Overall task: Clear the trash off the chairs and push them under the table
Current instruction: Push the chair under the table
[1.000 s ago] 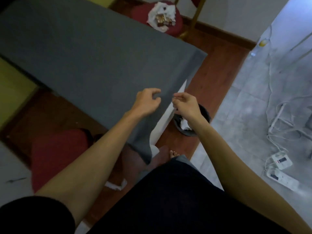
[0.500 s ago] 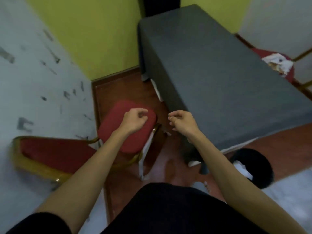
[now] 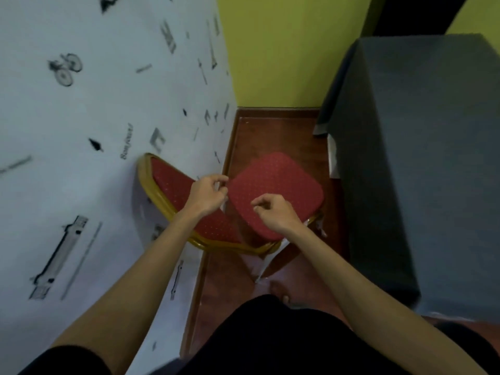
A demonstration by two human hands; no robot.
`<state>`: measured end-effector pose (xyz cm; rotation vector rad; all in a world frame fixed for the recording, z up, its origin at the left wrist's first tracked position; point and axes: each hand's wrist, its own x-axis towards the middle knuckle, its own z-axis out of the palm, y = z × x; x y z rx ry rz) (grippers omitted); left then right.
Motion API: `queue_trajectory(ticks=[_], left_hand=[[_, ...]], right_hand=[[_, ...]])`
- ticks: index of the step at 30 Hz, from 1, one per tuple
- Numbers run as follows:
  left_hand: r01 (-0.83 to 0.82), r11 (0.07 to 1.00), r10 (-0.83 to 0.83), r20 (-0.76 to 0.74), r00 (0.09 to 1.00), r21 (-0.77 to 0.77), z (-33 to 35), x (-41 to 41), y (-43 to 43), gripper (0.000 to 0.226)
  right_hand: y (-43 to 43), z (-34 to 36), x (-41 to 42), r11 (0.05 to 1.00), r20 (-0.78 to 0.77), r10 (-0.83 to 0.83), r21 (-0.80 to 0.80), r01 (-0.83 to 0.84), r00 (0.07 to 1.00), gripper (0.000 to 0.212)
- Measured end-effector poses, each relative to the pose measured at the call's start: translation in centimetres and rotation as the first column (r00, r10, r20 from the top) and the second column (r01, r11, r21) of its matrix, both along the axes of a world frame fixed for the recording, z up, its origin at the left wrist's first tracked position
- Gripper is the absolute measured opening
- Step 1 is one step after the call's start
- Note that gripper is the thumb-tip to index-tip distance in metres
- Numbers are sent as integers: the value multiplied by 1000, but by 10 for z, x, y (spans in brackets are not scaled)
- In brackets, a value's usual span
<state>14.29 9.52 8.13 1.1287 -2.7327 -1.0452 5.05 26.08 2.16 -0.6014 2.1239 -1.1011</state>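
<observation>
A red padded chair (image 3: 278, 185) with a gold frame stands below me, between the patterned wall and the table. Its seat is bare, with no trash on it. Its backrest (image 3: 173, 185) leans against the wall at the left. The table (image 3: 422, 147) under a dark grey cloth fills the right side. My left hand (image 3: 207, 194) hovers over the gap between backrest and seat, fingers curled with nothing in them. My right hand (image 3: 274, 212) hangs above the seat's near edge, fingers loosely curled and empty.
A white wall (image 3: 81, 158) with black printed drawings closes the left side. A yellow-green wall (image 3: 284, 50) stands at the far end. A narrow strip of reddish wood floor (image 3: 273, 131) runs between wall and table. My bare foot (image 3: 280, 289) shows below the chair.
My view has swung left, from the table's end and the black bin to the chair by the wall. Both hands moved from the tablecloth edge to above the chair seat.
</observation>
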Motion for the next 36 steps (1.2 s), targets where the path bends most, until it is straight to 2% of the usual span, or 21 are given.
queue_trajectory(ticks=[7,11,15,17,20,22,24,26,29,31,36], left_hand=[[-140,973,133,-50,990,-183,3,50,-33,33],[-108,951,98,-49,994,-291,5,66,-52,42],[-154,923,135,-80,988,-352,12,75,-83,49],[-222,935,203,-95,974,-276,13,80,-104,64],[-339,937,344,-61,937,87,11,84,-130,81],[-370,860,391,11,920,351,7,81,-141,85],[-365,770,430,-3,903,524,-2,74,-152,84],[-336,690,462,-32,886,641,-8,63,-159,106],[-303,645,449,-27,893,702,-10,50,-164,123],[-307,633,454,-20,891,711,-8,40,-166,124],[-256,668,388,-33,921,698,-4,9,-160,121]], right_hand=[[-52,0,21,979,9,200,26,-200,980,14],[-75,4,40,953,79,297,39,-300,952,33],[-102,12,56,899,103,432,25,-436,896,69],[-118,16,63,882,96,466,32,-471,879,83],[-142,20,77,876,86,471,73,-477,878,98],[-154,20,86,873,27,472,121,-472,881,97],[-161,18,93,881,-35,450,182,-437,892,91],[-163,16,98,894,-31,392,249,-373,920,97],[-166,11,111,935,-29,248,270,-231,968,96],[-169,8,115,959,-80,160,249,-136,984,88],[-166,15,103,980,-168,10,198,23,986,72]])
